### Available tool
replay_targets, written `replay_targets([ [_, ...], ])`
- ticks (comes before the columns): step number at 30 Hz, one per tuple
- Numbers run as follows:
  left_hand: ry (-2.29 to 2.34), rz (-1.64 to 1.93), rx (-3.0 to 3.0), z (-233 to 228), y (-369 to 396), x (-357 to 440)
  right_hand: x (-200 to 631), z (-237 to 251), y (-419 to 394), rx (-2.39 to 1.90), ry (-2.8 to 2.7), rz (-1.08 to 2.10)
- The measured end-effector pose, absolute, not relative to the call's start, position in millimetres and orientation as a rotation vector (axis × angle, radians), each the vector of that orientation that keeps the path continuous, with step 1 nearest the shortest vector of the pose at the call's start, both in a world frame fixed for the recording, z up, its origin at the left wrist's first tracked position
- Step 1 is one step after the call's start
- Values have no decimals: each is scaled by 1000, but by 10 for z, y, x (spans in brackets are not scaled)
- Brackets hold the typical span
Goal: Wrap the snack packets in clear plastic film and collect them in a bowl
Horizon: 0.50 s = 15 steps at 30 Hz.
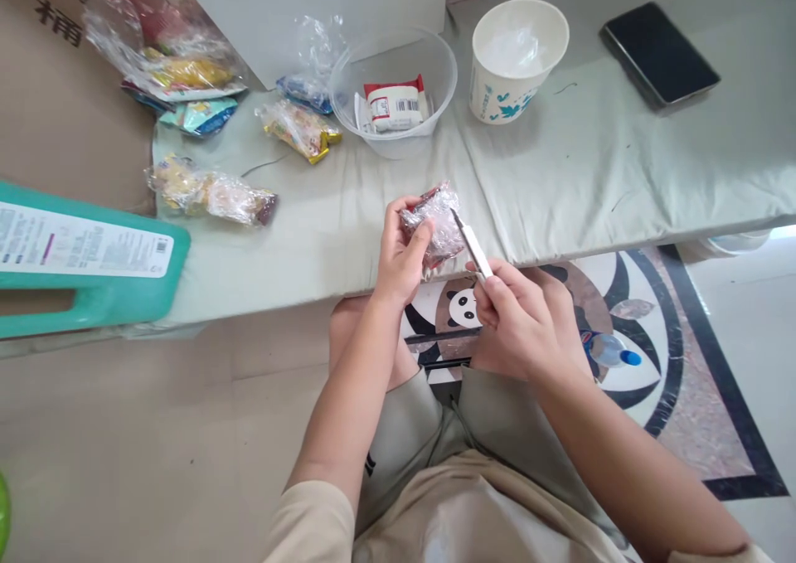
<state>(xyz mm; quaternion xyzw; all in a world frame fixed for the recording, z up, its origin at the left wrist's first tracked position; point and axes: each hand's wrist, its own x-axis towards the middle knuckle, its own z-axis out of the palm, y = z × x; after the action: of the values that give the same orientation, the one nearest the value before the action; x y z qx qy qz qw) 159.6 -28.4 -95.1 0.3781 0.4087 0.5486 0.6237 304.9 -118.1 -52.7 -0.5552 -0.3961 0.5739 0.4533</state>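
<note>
Right hand [522, 318] pinches small blade [471, 244], tip against wrapped snack [435, 223] clamped in left hand [401, 256]; cutting underway, needs steady slit.

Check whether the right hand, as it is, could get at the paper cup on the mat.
Probably not yet: the right hand is closed on a small blade set against the packet. The path to the paper cup looks unobstructed.

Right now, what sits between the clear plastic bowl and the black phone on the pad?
In the head view, a white paper cup with teal print.
</note>
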Motion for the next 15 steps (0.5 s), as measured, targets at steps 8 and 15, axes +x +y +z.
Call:
replay_targets([
  [8,885,1268,791,-848,-310,1621,3029,-527,-1085,-1546,-1373,1198],
  [15,883,1283,649,-808,-251,1562,3267,-672,-1393,-1659,-1523,1247],
])
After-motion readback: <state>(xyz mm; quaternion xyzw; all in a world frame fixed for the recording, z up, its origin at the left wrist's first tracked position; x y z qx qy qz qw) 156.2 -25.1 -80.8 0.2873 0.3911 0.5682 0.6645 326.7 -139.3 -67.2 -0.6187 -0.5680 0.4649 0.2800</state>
